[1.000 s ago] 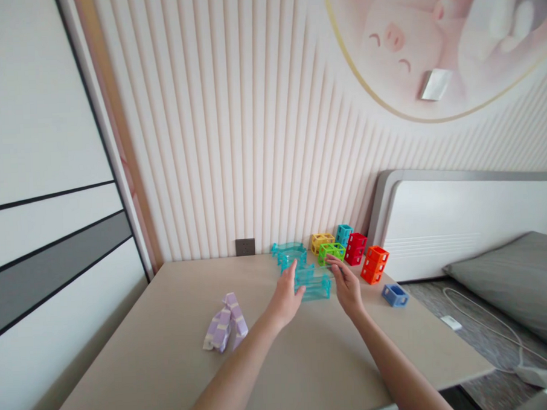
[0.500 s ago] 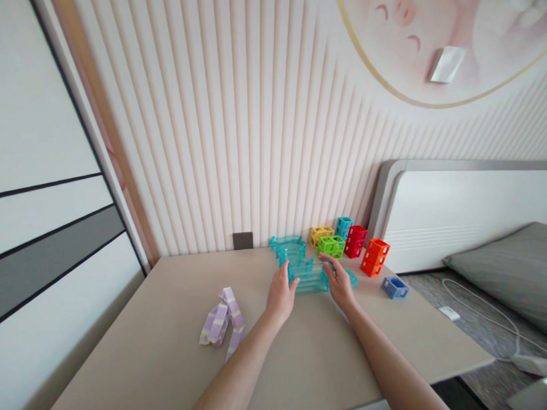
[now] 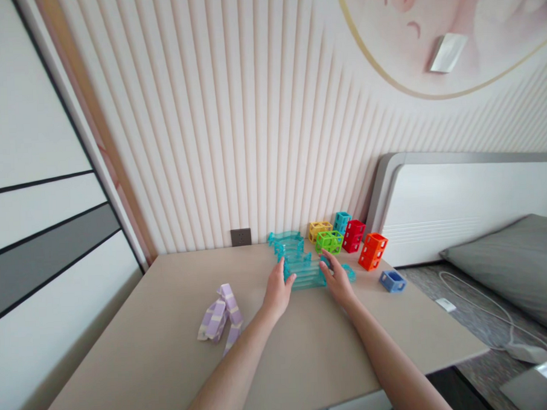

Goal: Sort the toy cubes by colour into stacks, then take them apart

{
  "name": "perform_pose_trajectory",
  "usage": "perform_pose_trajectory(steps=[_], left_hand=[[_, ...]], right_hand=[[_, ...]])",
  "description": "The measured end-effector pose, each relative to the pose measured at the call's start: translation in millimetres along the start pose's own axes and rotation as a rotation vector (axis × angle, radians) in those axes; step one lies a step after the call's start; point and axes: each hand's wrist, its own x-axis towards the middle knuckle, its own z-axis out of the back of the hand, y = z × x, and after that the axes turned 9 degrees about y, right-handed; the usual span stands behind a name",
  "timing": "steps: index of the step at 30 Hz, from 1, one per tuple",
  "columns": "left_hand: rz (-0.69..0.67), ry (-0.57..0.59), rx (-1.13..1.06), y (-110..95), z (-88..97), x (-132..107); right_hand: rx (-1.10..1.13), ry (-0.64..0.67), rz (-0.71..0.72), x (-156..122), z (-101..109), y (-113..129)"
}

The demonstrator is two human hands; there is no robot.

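Observation:
A stack of clear teal track pieces [image 3: 304,274] lies on the beige table [image 3: 170,330], with more teal curved pieces [image 3: 288,243] just behind it. My left hand [image 3: 277,289] presses against the stack's left end, fingers curled on it. My right hand [image 3: 336,280] grips the stack's right end. Behind the hands stand hollow cube blocks: yellow [image 3: 319,229], green [image 3: 330,241], teal [image 3: 342,221], red [image 3: 353,235] and orange [image 3: 372,251].
A small blue block [image 3: 392,281] lies at the table's right side. Striped purple pieces [image 3: 220,313] lie to the left. A wall socket [image 3: 241,236] sits at the ribbed wall. A bed [image 3: 498,268] and a white cable [image 3: 482,311] lie to the right.
The two hands have closed in on the teal stack from both ends and hold it on the table. The view has tilted a little.

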Motion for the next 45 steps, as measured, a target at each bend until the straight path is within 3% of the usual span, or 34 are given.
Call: perform_pose_trajectory(steps=[6, 17, 33, 45], left_hand=[[-0.017, -0.021, -0.014, 1, -0.5, -1], [-0.020, -0.015, -0.021, 1, 0.6, 0], [0.004, -0.034, -0.078, 5, -2.5, -1], [-0.006, -0.045, -0.057, 5, -1.0, -2]], right_hand=[[-0.027, 0.037, -0.009, -7, 5, -10], [-0.096, 0.037, 0.054, -5, 7, -6], [-0.069, 0.024, 0.010, -3, 5, 0], [0.040, 0.021, 0.002, -6, 4, -9]])
